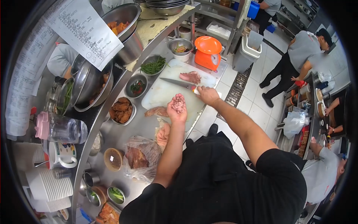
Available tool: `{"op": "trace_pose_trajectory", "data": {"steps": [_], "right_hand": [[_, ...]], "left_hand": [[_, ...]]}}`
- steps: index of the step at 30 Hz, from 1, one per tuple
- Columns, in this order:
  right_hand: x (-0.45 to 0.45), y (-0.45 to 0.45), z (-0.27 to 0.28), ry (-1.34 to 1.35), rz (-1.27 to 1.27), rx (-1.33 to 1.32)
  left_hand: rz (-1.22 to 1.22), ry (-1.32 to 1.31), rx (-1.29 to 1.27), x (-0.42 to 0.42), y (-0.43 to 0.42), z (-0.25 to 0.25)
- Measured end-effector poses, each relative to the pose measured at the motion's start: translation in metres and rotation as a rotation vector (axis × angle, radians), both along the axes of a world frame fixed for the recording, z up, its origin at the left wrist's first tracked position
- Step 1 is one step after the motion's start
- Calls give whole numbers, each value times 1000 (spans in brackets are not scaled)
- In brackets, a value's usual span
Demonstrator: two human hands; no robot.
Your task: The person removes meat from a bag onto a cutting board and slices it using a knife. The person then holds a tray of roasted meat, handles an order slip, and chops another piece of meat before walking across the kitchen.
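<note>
Chopped pinkish meat (179, 105) lies in my left hand (177, 112), which is palm up with the fingers curled round it, above the near edge of the white cutting board (158, 93). My right hand (207, 95) is closed on the handle of a knife (177, 82), whose blade points left across the board. A piece of raw meat (191, 77) rests on the board beyond the blade. Another piece (156, 111) lies at the board's left edge, beside my left hand. Pale meat or skin (163, 133) sits by my left wrist.
Bowls of green beans (153, 64), chillies (136, 86) and browned meat (121, 111) line the left side. An orange scale (207, 53) stands past the board. Bagged meat (137, 158) lies near my left forearm. Several co-workers stand at the right and back.
</note>
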State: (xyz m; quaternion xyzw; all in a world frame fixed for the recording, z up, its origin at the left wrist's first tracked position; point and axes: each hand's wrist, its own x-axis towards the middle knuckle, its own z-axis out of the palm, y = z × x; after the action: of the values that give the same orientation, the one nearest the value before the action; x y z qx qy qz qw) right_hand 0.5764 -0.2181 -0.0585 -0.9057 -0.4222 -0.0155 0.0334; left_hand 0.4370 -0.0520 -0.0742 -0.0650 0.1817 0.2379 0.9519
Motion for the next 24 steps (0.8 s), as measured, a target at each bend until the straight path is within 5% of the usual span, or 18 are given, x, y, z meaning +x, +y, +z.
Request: {"op": "trace_pose_trajectory", "data": {"steps": [5,8,11,14,24], "right_hand": [[19,-2,3,64,35,-65],[24,-6,8,57,80,-59],[28,-7,14,69,100,-82],[29,-11,8,134,106,-52],[65,-8,-5,305,303,147]], "left_hand": [[32,9,38,17,10,-5],[130,166,275,40,15,-9],[159,773,1272,49,-1,-23],[271,817,2416,46,-18,-27],[60,1163,2437,57,-41,-39]]}}
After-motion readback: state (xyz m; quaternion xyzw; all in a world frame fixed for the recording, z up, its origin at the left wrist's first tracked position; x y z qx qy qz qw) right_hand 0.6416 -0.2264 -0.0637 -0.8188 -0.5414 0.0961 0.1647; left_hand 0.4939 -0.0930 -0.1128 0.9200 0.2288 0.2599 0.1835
